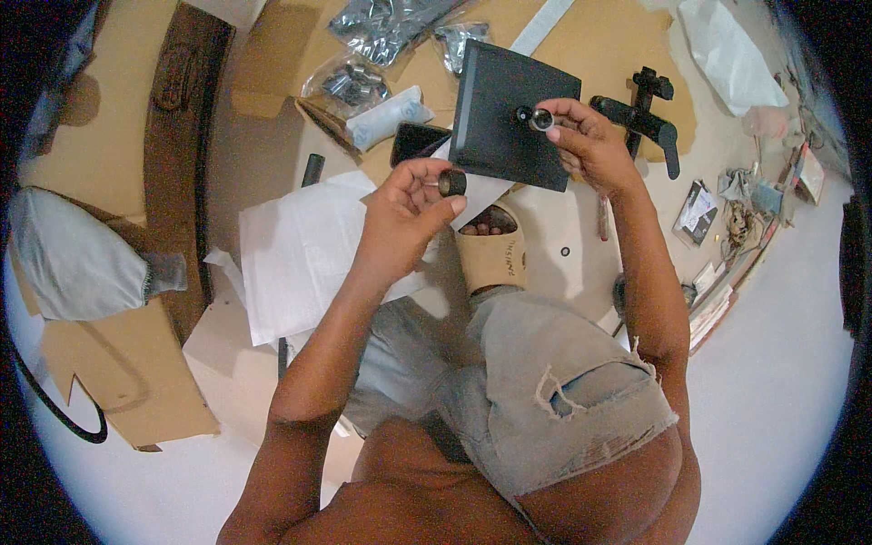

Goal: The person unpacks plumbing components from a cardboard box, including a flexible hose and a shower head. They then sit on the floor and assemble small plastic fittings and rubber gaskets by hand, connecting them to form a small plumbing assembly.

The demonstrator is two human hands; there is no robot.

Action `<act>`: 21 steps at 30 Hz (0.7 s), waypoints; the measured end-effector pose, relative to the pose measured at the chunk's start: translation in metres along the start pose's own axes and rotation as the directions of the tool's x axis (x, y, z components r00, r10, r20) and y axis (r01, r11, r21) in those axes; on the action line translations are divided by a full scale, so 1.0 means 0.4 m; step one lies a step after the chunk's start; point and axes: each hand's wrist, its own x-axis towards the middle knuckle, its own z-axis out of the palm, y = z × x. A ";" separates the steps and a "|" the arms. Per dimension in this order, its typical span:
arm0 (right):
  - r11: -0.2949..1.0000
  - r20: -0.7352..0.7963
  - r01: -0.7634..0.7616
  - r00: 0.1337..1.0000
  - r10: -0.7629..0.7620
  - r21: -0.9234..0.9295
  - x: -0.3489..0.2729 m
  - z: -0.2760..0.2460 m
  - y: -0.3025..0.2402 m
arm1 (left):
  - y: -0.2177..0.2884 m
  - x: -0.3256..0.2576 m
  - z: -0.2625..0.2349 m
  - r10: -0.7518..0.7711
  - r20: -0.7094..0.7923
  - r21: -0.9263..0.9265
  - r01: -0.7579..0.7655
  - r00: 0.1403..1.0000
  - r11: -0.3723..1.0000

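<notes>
My right hand (590,143) pinches a small shiny round-headed part (542,119) against the face of a flat black square plate (509,115), which stands tilted above my foot. My left hand (409,204) grips a small black round cap (452,183) at the plate's lower left corner. A beige sandal (495,250) on my foot lies just below the plate. Whether either hand also bears the plate's weight I cannot tell.
White foam sheets (295,250) lie left of my knee. Plastic bags of hardware (359,82) rest on flattened cardboard (282,54) at the top. A black bracket arm (645,118) lies right of the plate. A grey cushion (77,254) sits far left; small clutter (727,218) at right.
</notes>
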 end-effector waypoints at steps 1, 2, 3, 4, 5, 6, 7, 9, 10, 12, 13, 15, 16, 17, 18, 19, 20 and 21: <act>0.993 0.031 -0.015 0.999 0.012 0.117 -0.014 0.006 -0.005 | -0.004 -0.004 0.002 0.015 0.031 -0.051 -0.014 0.999 0.999; 0.992 0.012 -0.005 1.000 0.003 0.123 -0.025 0.012 -0.011 | -0.007 -0.005 0.004 0.011 0.051 -0.148 -0.003 0.999 0.989; 0.991 -0.008 0.006 1.000 -0.005 0.132 -0.033 0.022 -0.015 | -0.011 -0.008 0.009 -0.018 0.065 -0.230 0.032 0.998 0.973; 0.991 -0.040 0.010 0.999 -0.005 0.137 -0.041 0.032 -0.018 | -0.013 -0.009 0.012 -0.055 0.082 -0.305 0.077 0.995 0.949; 0.988 -0.043 0.040 0.998 -0.034 0.149 -0.052 0.042 -0.022 | -0.013 -0.007 0.012 -0.073 0.101 -0.358 0.105 0.992 0.928; 0.986 -0.060 0.063 0.997 -0.054 0.156 -0.062 0.053 -0.026 | -0.012 -0.003 0.013 -0.100 0.123 -0.405 0.142 0.987 0.903; 0.981 -0.059 0.099 0.994 -0.090 0.167 -0.071 0.062 -0.030 | -0.010 0.002 0.015 -0.125 0.146 -0.449 0.178 0.981 0.876; 0.986 -0.064 0.106 0.993 -0.098 0.131 -0.087 0.079 -0.038 | -0.005 0.005 0.020 -0.107 0.172 -0.469 0.177 0.979 0.865; 0.986 -0.059 0.115 0.992 -0.109 0.122 -0.094 0.087 -0.042 | -0.001 0.007 0.023 -0.078 0.193 -0.493 0.165 0.978 0.854; 0.981 -0.063 0.098 0.994 -0.088 0.168 -0.106 0.103 -0.046 | 0.005 0.010 0.031 -0.068 0.217 -0.528 0.176 0.974 0.831; 0.977 -0.064 0.088 0.995 -0.077 0.195 -0.112 0.111 -0.047 | 0.008 0.010 0.034 -0.083 0.222 -0.543 0.194 0.972 0.817; 0.977 -0.056 0.072 0.996 -0.062 0.202 -0.123 0.122 -0.050 | 0.015 0.007 0.037 -0.054 0.245 -0.586 0.192 0.968 0.787; 0.977 -0.059 0.059 0.997 -0.048 0.206 -0.128 0.127 -0.051 | 0.017 0.006 0.039 -0.044 0.256 -0.612 0.197 0.966 0.766; 0.970 -0.047 0.066 0.997 -0.057 0.232 -0.134 0.132 -0.052 | 0.020 0.005 0.040 -0.061 0.259 -0.617 0.214 0.964 0.757; 0.964 -0.043 0.069 0.997 -0.060 0.258 -0.139 0.137 -0.051 | 0.022 0.005 0.041 -0.068 0.269 -0.630 0.229 0.961 0.742; 0.952 -0.030 0.085 0.996 -0.080 0.294 -0.143 0.140 -0.051 | 0.024 0.006 0.042 -0.075 0.280 -0.643 0.245 0.957 0.726; 0.952 -0.045 0.085 0.996 -0.076 0.293 -0.145 0.144 -0.051 | 0.025 0.006 0.044 -0.074 0.284 -0.651 0.249 0.956 0.717; 0.948 -0.050 0.097 0.995 -0.086 0.303 -0.146 0.146 -0.050 | 0.025 0.007 0.047 -0.074 0.289 -0.659 0.255 0.954 0.708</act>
